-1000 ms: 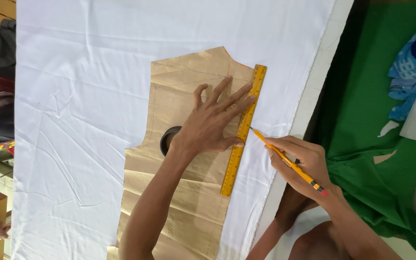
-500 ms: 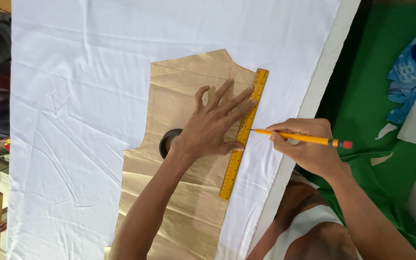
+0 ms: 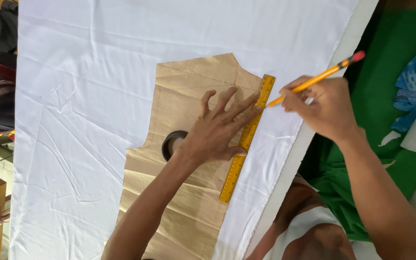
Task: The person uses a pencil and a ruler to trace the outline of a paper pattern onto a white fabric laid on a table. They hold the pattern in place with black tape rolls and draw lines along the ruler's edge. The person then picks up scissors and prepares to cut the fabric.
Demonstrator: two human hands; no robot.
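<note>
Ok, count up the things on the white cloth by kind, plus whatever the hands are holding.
Brown paper pattern: 1
Yellow ruler: 1, under the left hand
Dark tape roll: 1
Yellow pencil: 1, in the right hand
Total: 4

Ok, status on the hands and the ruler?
Left hand flat on ruler and paper pattern. Right hand holds pencil, tip at ruler's edge. Tape roll by wrist.

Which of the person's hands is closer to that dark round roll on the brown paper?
Left. The left hand lies right beside the roll, pressing the ruler. The right hand holds a pencil beyond the ruler.
</note>
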